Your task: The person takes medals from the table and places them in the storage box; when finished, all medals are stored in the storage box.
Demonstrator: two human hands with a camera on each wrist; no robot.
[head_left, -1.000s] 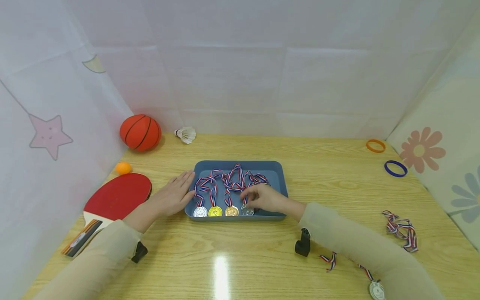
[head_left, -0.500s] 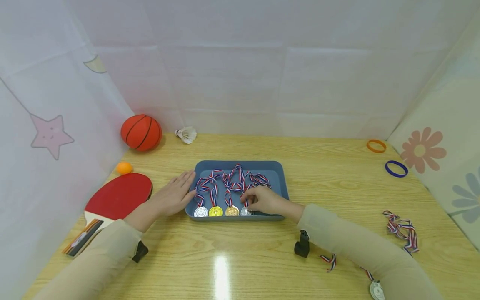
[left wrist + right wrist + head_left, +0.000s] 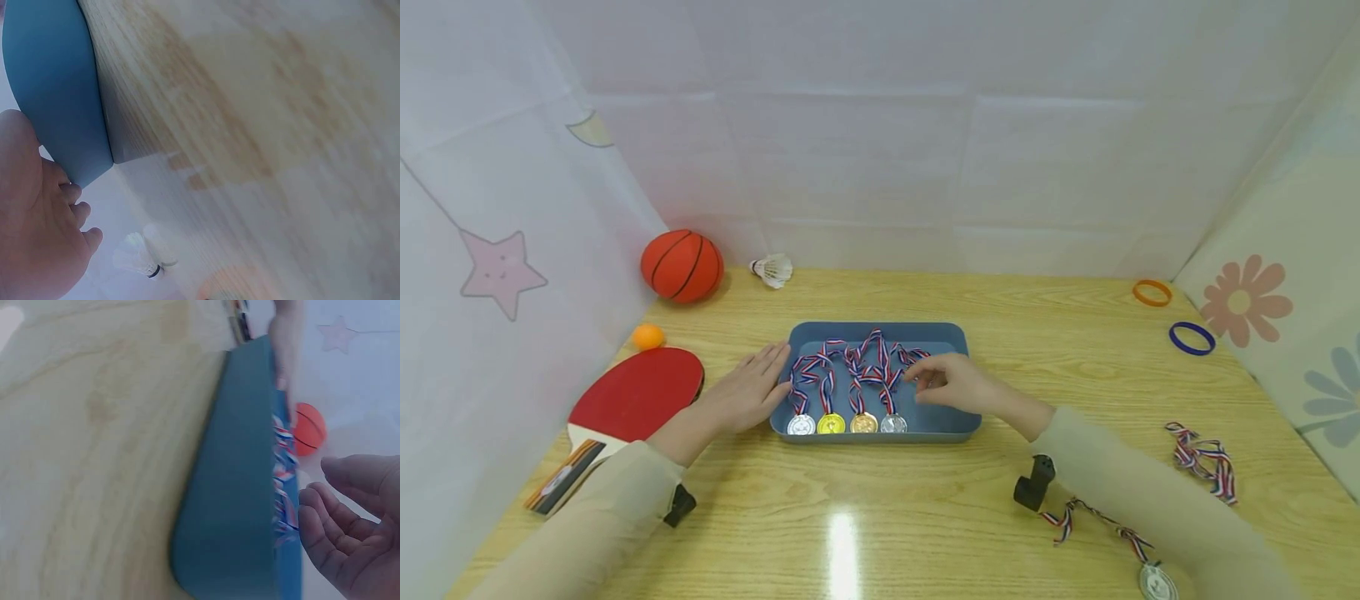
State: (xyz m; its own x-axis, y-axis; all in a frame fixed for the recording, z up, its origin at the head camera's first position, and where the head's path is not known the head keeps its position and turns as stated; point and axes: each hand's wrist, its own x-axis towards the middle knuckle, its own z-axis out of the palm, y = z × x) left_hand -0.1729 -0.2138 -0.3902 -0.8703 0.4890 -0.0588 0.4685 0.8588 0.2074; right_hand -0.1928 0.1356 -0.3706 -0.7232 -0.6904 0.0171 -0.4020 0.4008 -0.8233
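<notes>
A blue tray [image 3: 958,333] in the middle of the wooden table holds four medals in a row along its near edge: silver [image 3: 801,425], gold [image 3: 831,424], bronze [image 3: 863,423] and silver [image 3: 893,423]. Their striped ribbons [image 3: 865,362] run back across the tray. My left hand [image 3: 748,387] lies flat on the table, fingers straight against the tray's left wall [image 3: 50,81]. My right hand [image 3: 947,382] hovers over the tray's right part with relaxed fingers [image 3: 337,531], holding nothing, fingertips near the rightmost ribbon.
A basketball [image 3: 681,265], shuttlecock [image 3: 772,269], orange ball [image 3: 647,336] and red paddle [image 3: 625,404] lie to the left. At the right are an orange ring [image 3: 1152,292], a blue ring [image 3: 1191,337], a loose ribbon [image 3: 1206,458] and another medal [image 3: 1156,581] by my right forearm.
My right hand let go of the fourth medal at the tray's near edge and moved back and to the right, lifting above the ribbons. The left hand has stayed put.
</notes>
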